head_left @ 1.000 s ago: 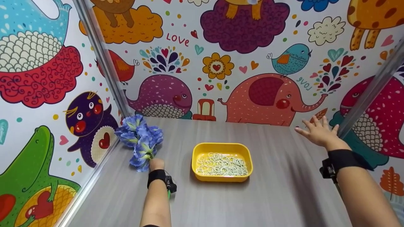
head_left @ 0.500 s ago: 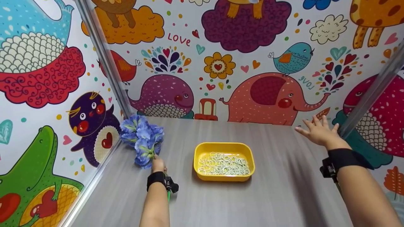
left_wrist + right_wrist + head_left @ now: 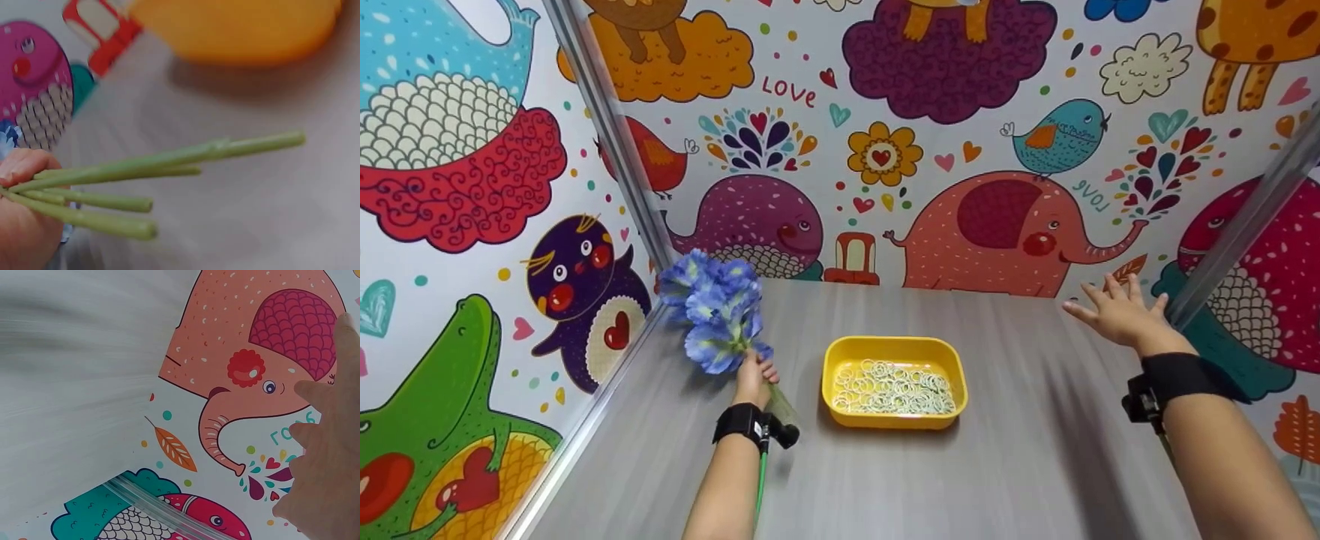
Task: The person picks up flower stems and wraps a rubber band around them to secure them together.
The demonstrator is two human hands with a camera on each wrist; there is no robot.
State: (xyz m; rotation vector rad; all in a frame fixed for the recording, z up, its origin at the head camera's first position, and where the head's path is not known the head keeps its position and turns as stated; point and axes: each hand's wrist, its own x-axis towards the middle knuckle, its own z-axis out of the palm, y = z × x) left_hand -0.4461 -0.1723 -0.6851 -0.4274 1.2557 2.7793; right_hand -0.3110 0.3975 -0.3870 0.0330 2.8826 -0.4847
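Head view: a yellow container (image 3: 894, 421) stands on the grey counter (image 3: 900, 480), carrying many small pale rings (image 3: 896, 390), more densely gathered toward its right, with bare yellow bottom at the far left. The blue flowers (image 3: 724, 304) are left of the container and extend farther back than it. Near the container's left side, the left hand (image 3: 755, 380) has its grip curled round their green stems (image 3: 169, 158), whose free ends, in the left wrist view, are apart from the container. Well right of the container, the right hand (image 3: 1125, 315) has its grip spread.
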